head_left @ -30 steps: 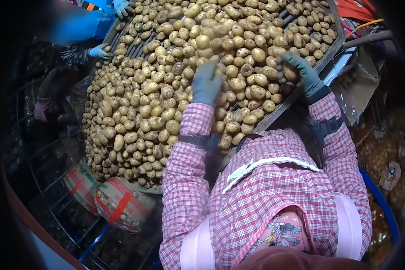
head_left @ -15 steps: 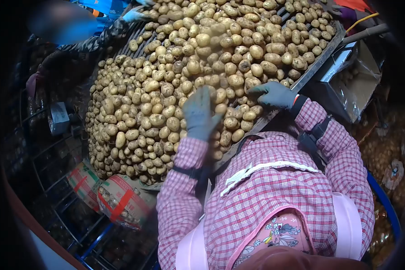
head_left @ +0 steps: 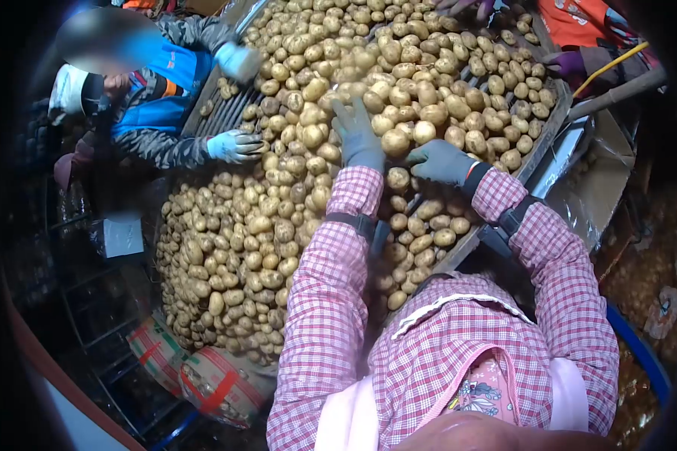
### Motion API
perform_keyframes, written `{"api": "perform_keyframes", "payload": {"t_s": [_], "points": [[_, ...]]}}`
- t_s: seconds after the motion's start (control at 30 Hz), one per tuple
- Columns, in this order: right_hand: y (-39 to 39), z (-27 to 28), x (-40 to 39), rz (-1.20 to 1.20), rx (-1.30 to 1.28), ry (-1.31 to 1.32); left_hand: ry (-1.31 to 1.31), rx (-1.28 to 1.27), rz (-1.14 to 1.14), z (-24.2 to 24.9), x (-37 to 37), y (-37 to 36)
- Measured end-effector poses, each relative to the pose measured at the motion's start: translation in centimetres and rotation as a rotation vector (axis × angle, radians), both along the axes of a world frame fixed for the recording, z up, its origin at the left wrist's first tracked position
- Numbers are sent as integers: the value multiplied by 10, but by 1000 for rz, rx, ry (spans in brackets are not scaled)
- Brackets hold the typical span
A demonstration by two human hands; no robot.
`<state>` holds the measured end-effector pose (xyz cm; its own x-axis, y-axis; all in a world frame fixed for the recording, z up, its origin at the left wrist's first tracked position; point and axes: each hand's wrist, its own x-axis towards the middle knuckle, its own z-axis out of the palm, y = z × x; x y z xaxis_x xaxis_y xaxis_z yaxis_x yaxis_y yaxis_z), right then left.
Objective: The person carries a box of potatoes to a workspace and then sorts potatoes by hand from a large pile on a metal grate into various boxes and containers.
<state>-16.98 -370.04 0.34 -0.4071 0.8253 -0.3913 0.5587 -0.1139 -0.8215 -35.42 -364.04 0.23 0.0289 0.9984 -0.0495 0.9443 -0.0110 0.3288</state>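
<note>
A heap of potatoes (head_left: 226, 248) covers a slatted sorting table, many of them with dirt on the skin. My left hand (head_left: 359, 137), in a grey glove, lies over the heap with its fingers stretched out and apart. My right hand (head_left: 445, 162), gloved alike, is at the potatoes just to the right, fingers pointing left and partly bent. It touches or nearly touches potatoes, but none shows in its grasp. Bare slats (head_left: 431, 197) appear among the potatoes below my hands.
Across the table at the left, a co-worker in a blue vest (head_left: 154, 86) has white-gloved hands (head_left: 235, 146) at the heap. Purple-gloved hands (head_left: 568, 63) of others show at the upper right. A pole (head_left: 615, 92) and cardboard box (head_left: 608, 150) stand right; filled bags (head_left: 222, 383) sit lower left.
My hands have moved farther over the table, the left one most, and slats now show below them. The co-worker at the left has leaned further into view, both gloves at the potatoes.
</note>
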Motion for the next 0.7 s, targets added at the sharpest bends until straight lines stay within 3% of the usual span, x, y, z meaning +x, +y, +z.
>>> {"api": "perform_keyframes", "payload": {"t_s": [0.07, 0.13, 0.2, 0.23, 0.27, 0.3, 0.37, 0.4, 0.43, 0.53, 0.57, 0.6, 0.67, 0.7], "points": [[20, 6, 1, 13, -18, 63, -135, -156, 111, 25, 13, 28], [51, -27, -4, -31, 107, 27, -454, 30, 75, -12, -11, 58], [70, -12, -2, -202, 38, 169, -1013, -189, 210, 43, -18, 53], [82, -29, 2, -245, 180, 304, -1022, -160, 138, 71, -30, 39], [79, -15, 10, -351, 41, 443, -884, -96, 38, 47, -69, 45], [76, 0, 18, -476, -93, 594, -498, 68, -80, 68, -92, 27], [65, 5, 41, -672, -285, 927, -202, 214, -73, 65, -147, -11], [55, 17, 50, -740, -252, 894, 27, 259, -34, 43, -181, -31], [39, 32, 57, -805, -219, 858, 131, 249, -13, 30, -204, -51], [-1, 43, 74, -748, -223, 900, 431, -91, 92, 31, -191, -67], [-14, 46, 77, -774, -254, 910, 372, -193, 106, 54, -168, -59], [-27, 46, 76, -796, -291, 921, 395, 42, 185, 25, -166, -57], [-34, 38, 75, -788, -312, 907, 90, -188, 237, 41, -120, -49], [-35, 30, 74, -761, -307, 877, 121, -238, 161, 49, -97, -52]]}}
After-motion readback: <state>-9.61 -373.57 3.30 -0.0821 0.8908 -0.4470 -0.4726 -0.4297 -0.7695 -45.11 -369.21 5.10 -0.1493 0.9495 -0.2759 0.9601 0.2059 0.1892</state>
